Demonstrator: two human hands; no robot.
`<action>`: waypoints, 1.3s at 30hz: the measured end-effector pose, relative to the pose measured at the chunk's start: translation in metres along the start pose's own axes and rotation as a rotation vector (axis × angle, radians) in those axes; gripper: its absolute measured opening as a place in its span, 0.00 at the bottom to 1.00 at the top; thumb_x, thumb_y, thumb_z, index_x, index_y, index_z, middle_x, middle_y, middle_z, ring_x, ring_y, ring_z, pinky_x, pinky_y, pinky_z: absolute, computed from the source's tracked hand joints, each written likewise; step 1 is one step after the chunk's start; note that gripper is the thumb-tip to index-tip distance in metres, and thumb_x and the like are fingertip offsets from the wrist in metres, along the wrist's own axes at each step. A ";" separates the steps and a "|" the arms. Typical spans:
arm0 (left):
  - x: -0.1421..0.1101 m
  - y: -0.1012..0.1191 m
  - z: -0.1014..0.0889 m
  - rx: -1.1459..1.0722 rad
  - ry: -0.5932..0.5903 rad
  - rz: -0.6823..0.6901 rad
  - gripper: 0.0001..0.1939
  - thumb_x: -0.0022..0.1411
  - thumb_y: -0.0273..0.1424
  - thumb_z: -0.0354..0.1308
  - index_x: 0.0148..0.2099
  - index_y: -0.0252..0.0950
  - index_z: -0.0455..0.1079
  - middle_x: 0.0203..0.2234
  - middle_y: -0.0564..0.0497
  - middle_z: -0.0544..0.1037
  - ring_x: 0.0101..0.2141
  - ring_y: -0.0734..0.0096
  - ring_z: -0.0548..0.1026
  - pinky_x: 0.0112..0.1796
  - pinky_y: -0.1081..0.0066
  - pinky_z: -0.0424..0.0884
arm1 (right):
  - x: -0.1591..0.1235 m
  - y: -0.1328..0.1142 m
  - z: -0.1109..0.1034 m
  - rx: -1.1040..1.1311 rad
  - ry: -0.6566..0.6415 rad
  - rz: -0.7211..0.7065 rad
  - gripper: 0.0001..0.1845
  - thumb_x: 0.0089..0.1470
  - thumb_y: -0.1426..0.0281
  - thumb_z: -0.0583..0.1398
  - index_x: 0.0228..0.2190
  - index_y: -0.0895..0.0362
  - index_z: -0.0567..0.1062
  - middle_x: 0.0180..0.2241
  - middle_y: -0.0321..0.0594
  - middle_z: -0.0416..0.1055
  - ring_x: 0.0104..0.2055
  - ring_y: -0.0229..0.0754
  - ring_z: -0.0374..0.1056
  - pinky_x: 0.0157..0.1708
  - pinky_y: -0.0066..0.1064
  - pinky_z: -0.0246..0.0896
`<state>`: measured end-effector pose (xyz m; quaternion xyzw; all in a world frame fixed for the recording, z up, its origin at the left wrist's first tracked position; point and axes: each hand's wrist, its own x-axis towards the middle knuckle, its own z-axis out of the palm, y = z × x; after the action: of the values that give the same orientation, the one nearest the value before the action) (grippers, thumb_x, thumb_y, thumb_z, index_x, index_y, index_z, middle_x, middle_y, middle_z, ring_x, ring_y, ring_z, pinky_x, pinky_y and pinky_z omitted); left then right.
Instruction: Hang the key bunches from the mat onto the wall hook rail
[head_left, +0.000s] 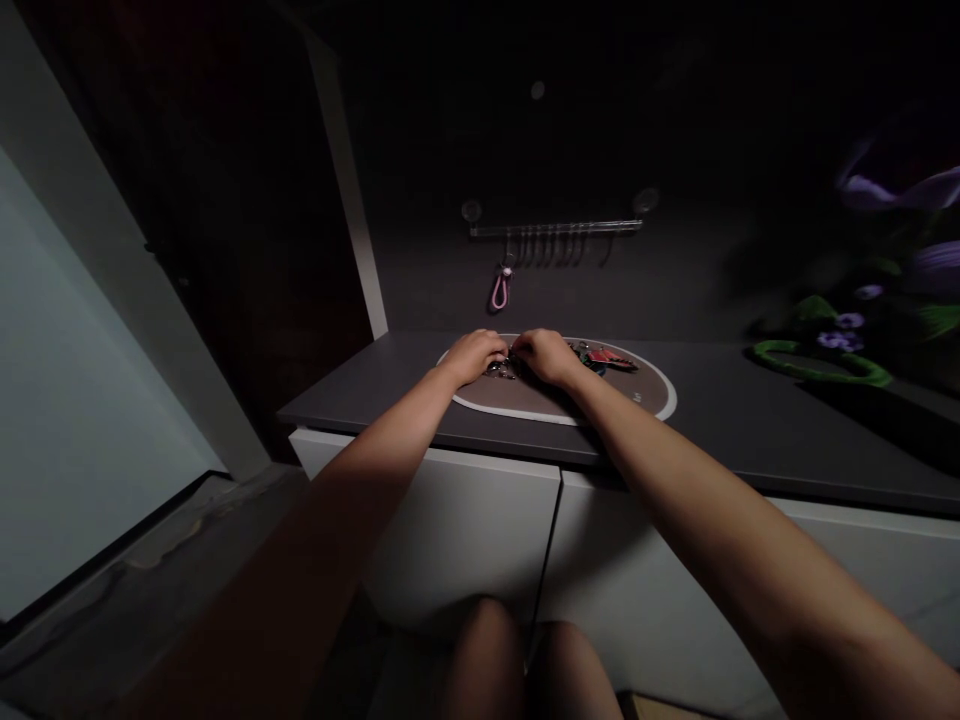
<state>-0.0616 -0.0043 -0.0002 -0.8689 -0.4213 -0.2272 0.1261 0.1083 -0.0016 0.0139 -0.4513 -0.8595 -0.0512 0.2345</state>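
Silvery metal bits (501,371) are bunched right at the fingertips, between the left hand (472,357) and the right hand (550,357), on a white-rimmed brown oval mat (529,402). Fingers on both are curled in, and honestly I can't tell if they're clamped on anything, it's all too small and dark. Just right of the right-hand fingers there's a colourful pile (583,352) with a red piece (601,356) in it. Past the fingertips, up on the wall (675,285), a pink loop (494,292) hangs off a clear hook rail (559,229).
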 end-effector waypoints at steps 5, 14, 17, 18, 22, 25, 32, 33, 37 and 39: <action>0.000 0.001 -0.002 0.000 0.028 -0.059 0.09 0.59 0.30 0.49 0.36 0.37 0.71 0.32 0.48 0.73 0.37 0.68 0.69 0.38 0.72 0.62 | 0.001 0.000 0.000 -0.023 -0.019 -0.003 0.14 0.50 0.74 0.54 0.37 0.57 0.76 0.38 0.44 0.74 0.40 0.40 0.68 0.39 0.25 0.56; 0.001 0.002 -0.003 -0.098 0.120 -0.245 0.11 0.60 0.30 0.46 0.36 0.36 0.70 0.32 0.48 0.75 0.34 0.69 0.70 0.35 0.73 0.62 | -0.001 -0.005 -0.004 -0.020 -0.049 -0.006 0.13 0.49 0.72 0.55 0.37 0.58 0.75 0.38 0.43 0.74 0.41 0.40 0.68 0.39 0.24 0.56; 0.002 0.003 -0.005 -0.123 0.185 -0.268 0.10 0.60 0.30 0.46 0.36 0.35 0.69 0.31 0.48 0.75 0.34 0.69 0.70 0.35 0.73 0.61 | -0.002 -0.006 -0.005 -0.013 -0.051 -0.004 0.13 0.49 0.72 0.55 0.37 0.58 0.75 0.38 0.43 0.74 0.40 0.39 0.68 0.39 0.24 0.56; 0.002 0.003 -0.005 -0.140 0.207 -0.267 0.10 0.60 0.29 0.46 0.35 0.35 0.69 0.31 0.48 0.75 0.34 0.69 0.70 0.35 0.73 0.61 | -0.002 -0.005 -0.005 -0.011 -0.047 -0.006 0.13 0.49 0.72 0.56 0.37 0.58 0.76 0.38 0.43 0.74 0.40 0.39 0.68 0.39 0.24 0.56; 0.004 0.004 -0.004 -0.281 0.304 -0.295 0.09 0.59 0.29 0.46 0.33 0.34 0.67 0.28 0.50 0.73 0.31 0.73 0.69 0.34 0.74 0.62 | -0.001 -0.004 -0.004 0.018 -0.017 0.004 0.12 0.49 0.70 0.56 0.36 0.57 0.76 0.36 0.43 0.74 0.38 0.40 0.68 0.37 0.25 0.57; 0.006 0.002 -0.001 -0.470 0.364 -0.354 0.08 0.58 0.28 0.47 0.32 0.33 0.66 0.23 0.53 0.71 0.26 0.76 0.67 0.31 0.76 0.62 | 0.000 -0.004 -0.004 0.076 0.022 0.016 0.12 0.49 0.69 0.56 0.36 0.57 0.76 0.35 0.42 0.74 0.36 0.39 0.68 0.37 0.26 0.57; 0.011 0.002 -0.005 -0.935 0.465 -0.485 0.04 0.58 0.26 0.49 0.32 0.32 0.63 0.20 0.55 0.67 0.22 0.81 0.66 0.24 0.80 0.62 | -0.002 -0.010 -0.012 0.300 0.187 0.017 0.12 0.49 0.67 0.57 0.35 0.58 0.75 0.35 0.42 0.74 0.37 0.38 0.67 0.40 0.28 0.58; 0.011 0.004 -0.006 -1.003 0.466 -0.498 0.04 0.58 0.26 0.49 0.32 0.31 0.62 0.20 0.55 0.68 0.21 0.81 0.66 0.23 0.80 0.62 | -0.002 -0.012 -0.012 0.340 0.203 0.008 0.12 0.49 0.67 0.57 0.36 0.59 0.75 0.36 0.42 0.73 0.37 0.38 0.67 0.40 0.29 0.58; 0.009 0.009 -0.010 -1.221 0.379 -0.518 0.04 0.59 0.27 0.50 0.33 0.31 0.62 0.20 0.55 0.69 0.19 0.83 0.67 0.23 0.80 0.64 | -0.004 -0.014 -0.012 0.480 0.215 -0.018 0.15 0.50 0.66 0.56 0.39 0.59 0.73 0.38 0.42 0.73 0.37 0.37 0.66 0.39 0.29 0.59; 0.008 0.011 -0.010 -1.270 0.331 -0.499 0.04 0.58 0.27 0.51 0.33 0.31 0.62 0.20 0.55 0.69 0.19 0.83 0.67 0.23 0.80 0.65 | -0.004 -0.014 -0.012 0.503 0.209 -0.011 0.14 0.50 0.65 0.56 0.37 0.59 0.73 0.36 0.41 0.73 0.35 0.37 0.66 0.38 0.28 0.58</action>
<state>-0.0510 -0.0098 0.0124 -0.6058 -0.3694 -0.5806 -0.3993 0.1029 -0.0164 0.0242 -0.3667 -0.8187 0.1162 0.4263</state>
